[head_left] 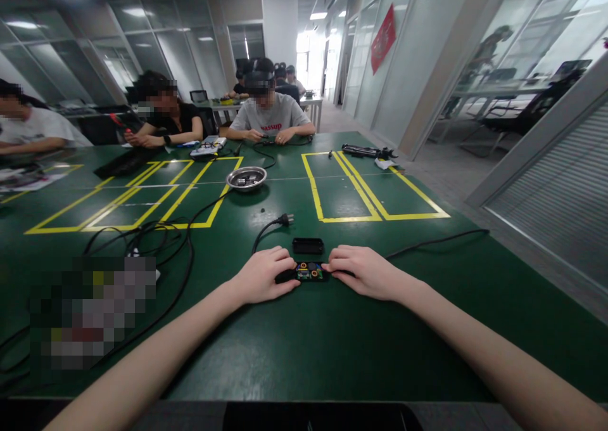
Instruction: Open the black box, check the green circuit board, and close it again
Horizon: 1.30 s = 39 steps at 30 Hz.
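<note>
A small open black case with a circuit board [310, 271] inside lies on the green table [304, 348] right in front of me. My left hand [263, 275] grips its left end with curled fingers. My right hand [361, 271] grips its right end the same way. The board shows orange and yellow parts. A black lid [308, 246] lies flat just behind the case. A black power plug [285, 218] with its cable rests a little farther back.
A metal bowl [246, 178] holding small parts stands mid-table, between yellow tape rectangles [375, 215]. Tangled black cables [142, 241] lie at my left. A black tool [363, 151] rests at the far right. Several other people sit along the far and left sides.
</note>
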Each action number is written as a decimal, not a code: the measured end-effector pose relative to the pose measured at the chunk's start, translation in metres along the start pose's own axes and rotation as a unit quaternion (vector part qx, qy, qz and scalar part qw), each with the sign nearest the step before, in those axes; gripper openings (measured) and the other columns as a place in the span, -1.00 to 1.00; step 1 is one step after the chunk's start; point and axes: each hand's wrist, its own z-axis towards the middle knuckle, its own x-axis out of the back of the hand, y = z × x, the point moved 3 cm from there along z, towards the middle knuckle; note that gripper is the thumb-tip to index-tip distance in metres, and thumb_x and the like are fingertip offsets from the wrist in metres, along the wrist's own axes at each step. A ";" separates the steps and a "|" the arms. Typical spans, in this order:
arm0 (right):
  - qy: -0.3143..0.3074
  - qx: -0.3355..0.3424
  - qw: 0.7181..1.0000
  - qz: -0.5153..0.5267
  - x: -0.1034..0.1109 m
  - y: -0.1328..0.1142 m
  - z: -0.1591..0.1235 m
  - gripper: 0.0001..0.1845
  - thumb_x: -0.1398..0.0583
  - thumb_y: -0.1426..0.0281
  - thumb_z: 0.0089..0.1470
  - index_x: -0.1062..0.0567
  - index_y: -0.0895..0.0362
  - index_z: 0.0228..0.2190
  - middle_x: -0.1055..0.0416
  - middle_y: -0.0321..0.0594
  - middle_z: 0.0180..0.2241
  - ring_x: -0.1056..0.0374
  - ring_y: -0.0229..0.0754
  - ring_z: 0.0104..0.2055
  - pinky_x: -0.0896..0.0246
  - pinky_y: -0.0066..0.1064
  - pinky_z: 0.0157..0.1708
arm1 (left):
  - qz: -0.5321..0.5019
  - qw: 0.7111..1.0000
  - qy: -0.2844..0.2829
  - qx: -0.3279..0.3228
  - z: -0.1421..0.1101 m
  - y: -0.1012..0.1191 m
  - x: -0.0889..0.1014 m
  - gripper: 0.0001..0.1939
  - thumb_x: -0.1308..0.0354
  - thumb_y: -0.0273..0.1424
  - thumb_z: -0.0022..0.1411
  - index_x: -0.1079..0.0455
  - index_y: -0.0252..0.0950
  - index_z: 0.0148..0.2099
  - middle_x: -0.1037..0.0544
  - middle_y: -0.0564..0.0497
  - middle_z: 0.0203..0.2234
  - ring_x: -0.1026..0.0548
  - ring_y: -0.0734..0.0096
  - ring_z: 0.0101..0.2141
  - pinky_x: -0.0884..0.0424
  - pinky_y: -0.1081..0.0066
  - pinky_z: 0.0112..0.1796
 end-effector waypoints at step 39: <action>0.134 -0.046 0.940 0.311 -0.016 0.007 0.014 -0.68 -0.20 0.52 0.18 -0.57 0.09 -0.04 -0.50 -0.12 -0.08 -0.49 -0.13 -0.08 -0.49 -0.25 -0.11 | -0.109 0.992 0.058 0.005 -0.005 -0.006 -0.010 -0.47 -0.30 -0.21 0.35 -0.31 -0.19 0.29 -0.49 -0.13 0.03 -0.56 0.19 -0.01 -0.55 0.24 0.01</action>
